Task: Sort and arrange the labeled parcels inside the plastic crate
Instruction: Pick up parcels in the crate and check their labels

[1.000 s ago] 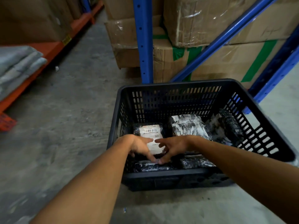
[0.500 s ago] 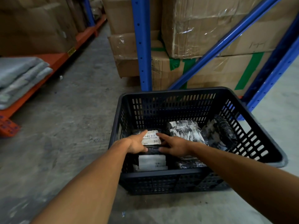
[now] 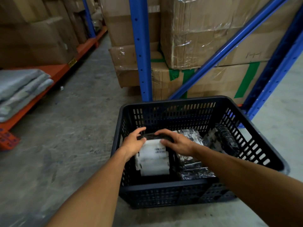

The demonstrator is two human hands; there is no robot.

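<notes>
A black slotted plastic crate [image 3: 180, 185] stands on the concrete floor in front of me. Inside its left half, black parcels with white barcode labels [image 3: 154, 157] stand in a row on edge. My left hand [image 3: 133, 142] and my right hand [image 3: 176, 142] grip the top edge of the parcel at the back of that row from either side. More black wrapped parcels [image 3: 195, 171] lie to the right, and one parcel [image 3: 227, 139] leans against the right wall.
Blue rack uprights [image 3: 141, 51] and a diagonal brace rise just behind the crate, with stacked cardboard cartons [image 3: 205, 31] between them. On the left, an orange rack beam [image 3: 54, 74] carries folded grey bags [image 3: 21, 86] and more cartons. Concrete aisle runs between.
Both hands moved from the near end of the left row toward the far wall. More labelled parcels now stand on edge in front of them. The view tilted up.
</notes>
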